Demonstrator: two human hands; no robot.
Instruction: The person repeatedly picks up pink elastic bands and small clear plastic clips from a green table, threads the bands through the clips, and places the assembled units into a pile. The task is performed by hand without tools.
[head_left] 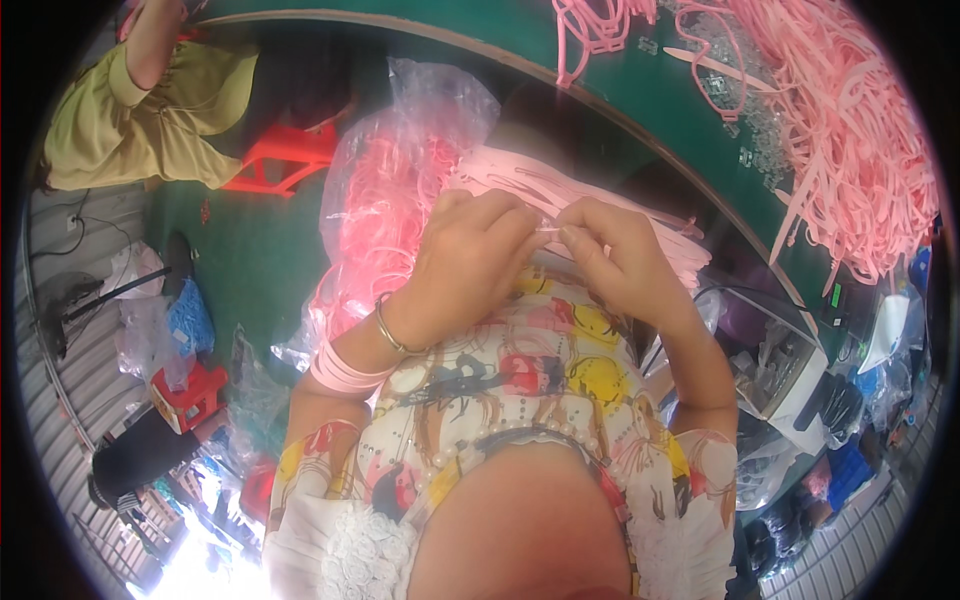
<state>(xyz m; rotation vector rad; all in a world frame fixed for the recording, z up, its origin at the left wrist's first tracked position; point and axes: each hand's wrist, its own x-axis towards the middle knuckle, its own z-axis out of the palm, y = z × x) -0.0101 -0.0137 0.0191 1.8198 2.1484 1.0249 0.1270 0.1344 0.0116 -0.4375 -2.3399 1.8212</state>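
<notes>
In front of my chest my two hands almost meet, fingertips pinched. My left hand (470, 255) and my right hand (622, 258) grip a thin pink strap (548, 231), of which a short bit shows between them; whether a small clear piece is on it I cannot tell. A bundle of flat pale pink straps (610, 205) lies across my lap, behind and under the hands. Beside my left forearm stands a clear plastic bag (375, 190) full of pink straps. Pink bands circle my left forearm, near a metal bangle.
The green table (660, 105) curves past ahead and to the right, holding a large heap of pink straps (850, 130) and several small clear plastic pieces (755, 140). A red stool (285, 160) and a person in yellow-green (150, 120) are at far left. Another red stool (190, 395) stands lower left.
</notes>
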